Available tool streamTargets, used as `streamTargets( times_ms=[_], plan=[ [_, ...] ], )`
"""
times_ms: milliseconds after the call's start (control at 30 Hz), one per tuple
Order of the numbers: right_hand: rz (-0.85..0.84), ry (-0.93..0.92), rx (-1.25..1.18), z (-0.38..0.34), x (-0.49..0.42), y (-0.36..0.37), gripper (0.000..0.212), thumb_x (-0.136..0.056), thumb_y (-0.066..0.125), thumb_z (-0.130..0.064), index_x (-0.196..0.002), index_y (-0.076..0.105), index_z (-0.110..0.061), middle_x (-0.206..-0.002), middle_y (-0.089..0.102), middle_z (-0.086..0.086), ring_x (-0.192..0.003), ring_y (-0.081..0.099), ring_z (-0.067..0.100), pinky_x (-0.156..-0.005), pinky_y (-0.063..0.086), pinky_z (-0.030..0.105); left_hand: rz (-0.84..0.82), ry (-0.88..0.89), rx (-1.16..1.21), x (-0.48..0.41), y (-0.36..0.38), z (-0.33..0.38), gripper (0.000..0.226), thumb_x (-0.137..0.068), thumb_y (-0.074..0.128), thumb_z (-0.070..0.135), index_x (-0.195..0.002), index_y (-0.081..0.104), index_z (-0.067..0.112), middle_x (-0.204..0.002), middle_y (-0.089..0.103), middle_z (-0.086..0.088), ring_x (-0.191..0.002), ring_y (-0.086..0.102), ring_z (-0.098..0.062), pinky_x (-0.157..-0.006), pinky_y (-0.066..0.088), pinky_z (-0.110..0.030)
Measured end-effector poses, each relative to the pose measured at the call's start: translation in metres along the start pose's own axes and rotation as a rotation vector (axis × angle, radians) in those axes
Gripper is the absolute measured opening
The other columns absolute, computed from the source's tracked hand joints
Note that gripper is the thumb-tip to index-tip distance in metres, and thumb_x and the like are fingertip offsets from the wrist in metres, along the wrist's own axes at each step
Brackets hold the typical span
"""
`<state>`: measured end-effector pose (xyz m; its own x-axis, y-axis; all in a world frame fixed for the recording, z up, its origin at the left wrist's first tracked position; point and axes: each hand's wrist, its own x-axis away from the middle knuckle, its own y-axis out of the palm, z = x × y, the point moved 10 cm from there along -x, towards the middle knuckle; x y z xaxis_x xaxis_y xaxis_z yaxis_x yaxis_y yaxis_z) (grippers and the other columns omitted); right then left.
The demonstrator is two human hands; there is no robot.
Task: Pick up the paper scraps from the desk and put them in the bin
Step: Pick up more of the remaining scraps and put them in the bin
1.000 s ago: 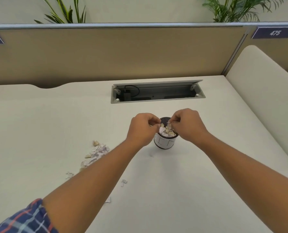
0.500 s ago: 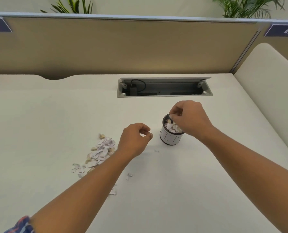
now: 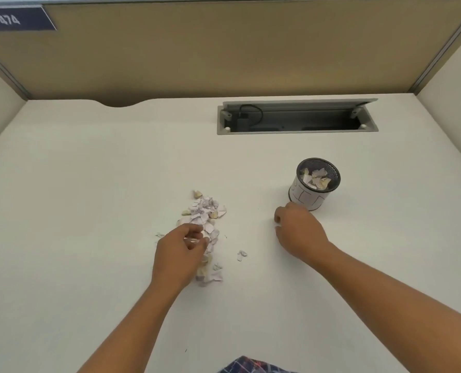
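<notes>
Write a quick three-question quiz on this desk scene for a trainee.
1. True or false: the bin holds no paper yet.
2. Which hand is at the pile of paper scraps? A. left hand B. right hand C. neither
3. Fill in: from the person's view, the bin stands to the ___ of the pile.
Key: 1 false, scraps show inside it; 2 A; 3 right.

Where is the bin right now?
In the head view, the bin stands on the right of the desk, just beyond the right hand and in front of the cable hatch.
</notes>
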<state>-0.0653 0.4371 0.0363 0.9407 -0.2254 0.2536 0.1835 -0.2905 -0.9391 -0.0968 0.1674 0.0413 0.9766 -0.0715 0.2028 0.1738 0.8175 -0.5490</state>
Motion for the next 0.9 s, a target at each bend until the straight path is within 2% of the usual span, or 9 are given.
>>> streamTargets(
  times_ms=[100, 200, 367, 467, 567, 667, 800, 900],
  plan=[
    [0.011, -0.009, 0.026, -0.01, 0.0, 0.004, 0.019, -0.083, 0.044, -0.003, -0.093, 0.058, -0.013, -0.093, 0.058, 0.008, -0.082, 0.055, 0.028, -0.067, 0.052, 0.038, 0.041, 0.019, -0.078, 0.007, -0.017, -0.012, 0.02, -0.082, 0.073, 0.023, -0.101, 0.068, 0.027, -0.092, 0.069, 0.016, -0.067, 0.061, 0.001, -0.063, 0.046, -0.016],
    [-0.003, -0.002, -0.051, -0.019, 0.004, 0.01, 0.025, -0.08, 0.045, -0.005, -0.091, 0.062, -0.019, -0.092, 0.063, 0.003, -0.08, 0.055, 0.025, -0.066, 0.05, 0.034, 0.038, 0.047, -0.149, 0.015, -0.024, -0.017, 0.024, -0.084, 0.071, 0.025, -0.106, 0.066, 0.028, -0.098, 0.066, 0.015, -0.074, 0.06, 0.0, -0.07, 0.051, -0.026],
    [-0.021, -0.05, -0.218, -0.061, 0.021, 0.028, 0.028, -0.086, 0.046, -0.007, -0.092, 0.069, -0.023, -0.095, 0.068, -0.001, -0.087, 0.06, 0.022, -0.07, 0.047, 0.03, -0.197, 0.15, -0.29, 0.028, 0.002, -0.014, 0.047, -0.074, 0.076, 0.045, -0.118, 0.06, 0.039, -0.108, 0.049, 0.019, -0.09, 0.057, -0.007, -0.078, 0.045, -0.023],
    [-0.045, -0.081, -0.244, -0.081, 0.032, 0.038, 0.025, -0.084, 0.05, -0.008, -0.093, 0.071, -0.02, -0.097, 0.068, 0.002, -0.089, 0.061, 0.022, -0.07, 0.042, 0.026, -0.317, 0.179, -0.452, 0.034, 0.021, -0.016, 0.047, -0.078, 0.073, 0.04, -0.123, 0.06, 0.036, -0.104, 0.042, 0.017, -0.094, 0.054, -0.01, -0.079, 0.046, -0.027],
    [-0.055, -0.081, -0.262, -0.093, 0.04, 0.046, 0.017, -0.082, 0.063, -0.025, -0.097, 0.069, -0.019, -0.097, 0.064, 0.001, -0.09, 0.062, 0.02, -0.071, 0.044, 0.026, -0.262, 0.215, -0.427, 0.031, 0.017, -0.012, 0.023, -0.088, 0.064, 0.025, -0.111, 0.069, 0.026, -0.101, 0.051, 0.007, -0.093, 0.058, -0.018, -0.078, 0.048, -0.032],
    [-0.09, -0.124, -0.213, -0.107, 0.047, 0.056, 0.034, -0.074, 0.071, -0.048, -0.096, 0.063, -0.023, -0.096, 0.055, -0.005, -0.087, 0.058, 0.015, -0.075, 0.048, 0.028, -0.219, 0.23, -0.4, 0.027, 0.007, -0.01, 0.015, -0.09, 0.061, 0.021, -0.099, 0.073, 0.023, -0.095, 0.056, 0.004, -0.09, 0.058, -0.02, -0.076, 0.049, -0.034],
    [-0.085, -0.206, -0.135, -0.127, 0.047, 0.06, 0.013, -0.085, 0.06, -0.03, -0.095, 0.061, -0.022, -0.098, 0.055, -0.002, -0.09, 0.059, 0.021, -0.075, 0.048, 0.031, -0.132, 0.194, -0.285, 0.022, -0.018, -0.011, 0.011, -0.085, 0.065, 0.015, -0.088, 0.075, 0.021, -0.089, 0.067, 0.001, -0.083, 0.064, -0.019, -0.075, 0.052, -0.032],
    [-0.076, -0.219, -0.127, -0.134, 0.04, 0.057, 0.014, -0.086, 0.054, -0.018, -0.091, 0.066, -0.021, -0.094, 0.061, -0.001, -0.088, 0.06, 0.022, -0.073, 0.047, 0.03, -0.09, 0.147, -0.175, 0.019, -0.035, -0.018, 0.01, -0.082, 0.07, 0.012, -0.08, 0.075, 0.02, -0.08, 0.069, 0.0, -0.073, 0.067, -0.017, -0.071, 0.056, -0.034]
  ],
)
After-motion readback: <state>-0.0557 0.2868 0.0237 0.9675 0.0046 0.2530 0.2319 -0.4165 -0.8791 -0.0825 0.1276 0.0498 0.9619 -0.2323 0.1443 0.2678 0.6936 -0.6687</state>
